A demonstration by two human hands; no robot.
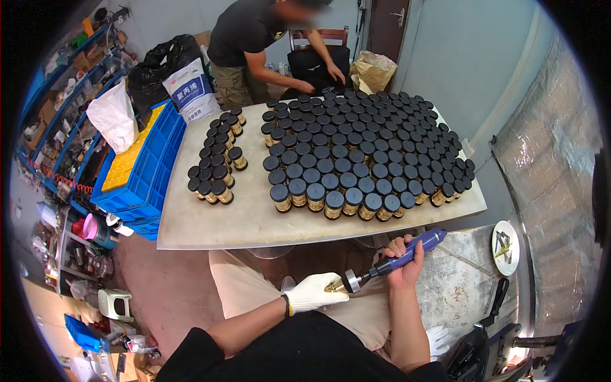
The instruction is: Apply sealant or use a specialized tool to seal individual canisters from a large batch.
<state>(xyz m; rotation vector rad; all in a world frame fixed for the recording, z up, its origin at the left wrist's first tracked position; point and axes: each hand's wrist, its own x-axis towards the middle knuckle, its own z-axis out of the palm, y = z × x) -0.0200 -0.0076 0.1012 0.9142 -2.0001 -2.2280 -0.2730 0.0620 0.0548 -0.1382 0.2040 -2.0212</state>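
Note:
My left hand (313,291), in a white knit glove, is wrapped round a small gold-coloured cylinder (335,288) above my lap. It looks like the gold bodies of the jars on the table. A silver round socket (351,281) meets its right end, so I cannot see whether a cap is there. The socket sits on the shaft of a purple electric screwdriver (417,247), which slopes up to the right. My bare right hand (405,266) grips the tool's body. Many black-capped jars (347,162) stand packed on the table, with a smaller group (216,169) at its left.
The pale table (235,235) has its near edge just beyond my hands. Blue crates (149,191) stand left of it. At right, a worn metal surface (464,270) bears a white plate (506,249) of small strips. Another person (248,51) bends over a chair behind the table.

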